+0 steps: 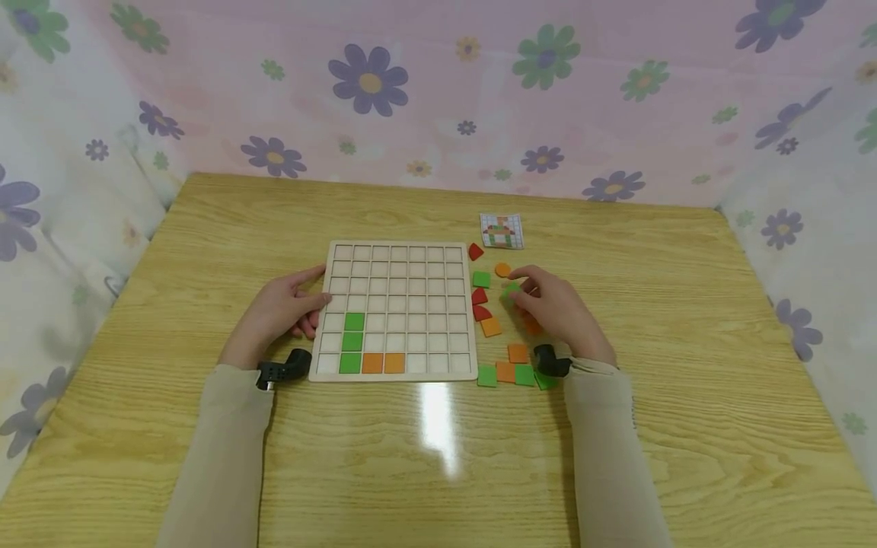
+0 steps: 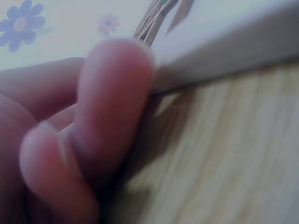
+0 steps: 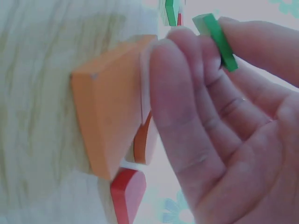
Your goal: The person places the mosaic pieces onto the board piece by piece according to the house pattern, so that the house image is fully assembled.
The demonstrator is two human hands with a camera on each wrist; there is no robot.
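Note:
A wooden grid board lies on the table. Three green square tiles stand in a column near its left side, and two orange square tiles sit to their right in the bottom row. My left hand holds the board's left edge, thumb on the rim and other fingers beside it. To the right of the board, my right hand pinches a green tile between thumb and fingers. Below that hand an orange tile lies on the table, partly behind the fingers.
Loose tiles lie along the board's right side: green squares, orange squares, red quarter-round pieces and an orange round piece. A small pattern card lies behind them. Flowered cloth hangs beyond the table.

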